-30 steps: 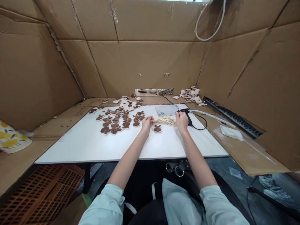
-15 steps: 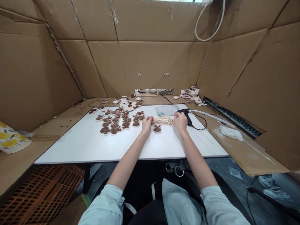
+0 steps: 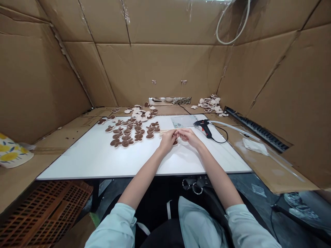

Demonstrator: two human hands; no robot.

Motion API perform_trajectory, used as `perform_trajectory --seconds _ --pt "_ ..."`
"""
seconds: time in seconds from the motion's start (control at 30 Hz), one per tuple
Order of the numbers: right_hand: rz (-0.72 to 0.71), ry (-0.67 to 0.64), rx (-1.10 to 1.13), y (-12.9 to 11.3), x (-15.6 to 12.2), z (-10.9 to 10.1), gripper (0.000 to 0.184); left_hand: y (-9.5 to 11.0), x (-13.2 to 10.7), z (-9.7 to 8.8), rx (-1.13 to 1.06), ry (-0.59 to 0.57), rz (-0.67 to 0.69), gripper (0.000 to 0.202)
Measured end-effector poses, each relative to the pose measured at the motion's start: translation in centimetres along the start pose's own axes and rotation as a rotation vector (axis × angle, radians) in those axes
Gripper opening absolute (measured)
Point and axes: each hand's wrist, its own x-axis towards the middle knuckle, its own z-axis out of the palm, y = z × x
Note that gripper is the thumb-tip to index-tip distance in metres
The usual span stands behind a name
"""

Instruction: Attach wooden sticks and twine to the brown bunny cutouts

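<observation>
Two grips, left hand (image 3: 167, 140) and right hand (image 3: 190, 136), close, it seems, on thin pale sticks (image 3: 165, 131) over the white desk (image 3: 77, 165) (a brown rabbit cutout (image 3: 176, 142) sits just beneath).

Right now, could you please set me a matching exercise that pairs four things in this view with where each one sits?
Things:
1. Black glue gun
2. Thin pale sticks
3. Heap of pale cutouts
4. Orange plastic crate

Places:
A. Under the white table
B. On cardboard past the table's far right corner
C. Between the left hand and the right hand
D. On the tabletop, to the right of the hands

Pairs: 1-D, 2-C, 3-B, 4-A
</observation>
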Motion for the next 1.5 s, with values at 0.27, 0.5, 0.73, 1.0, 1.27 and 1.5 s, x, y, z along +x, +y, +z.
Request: perform_trajectory --seconds 0.27,0.5,0.73,1.0,1.27,1.5 --pt "0.04 0.03 0.191 0.4 0.5 0.1 0.028 0.6 0.2 -0.3 -0.201 0.182 -0.188 0.015" --pt "0.058 0.156 0.103 0.7 0.6 -0.3 0.032 0.4 0.5 -0.2 -0.654 0.183 -0.439 0.017" --pt "0.072 0.112 0.071 0.5 0.5 -0.3 0.026 0.1 0.5 -0.1 -0.883 0.19 -0.491 0.023" --pt "0.06 0.087 0.048 0.6 0.5 -0.4 0.032 -0.2 0.7 0.0 -0.889 0.279 -0.499 0.021" --pt "0.028 0.234 0.007 1.4 0.7 -0.5 0.039 -0.3 0.8 0.0 -0.892 0.203 -0.512 0.023" --pt "0.01 0.32 -0.029 1.6 0.8 -0.6 0.04 0.5 0.6 -0.1 -0.977 0.138 -0.545 0.024"
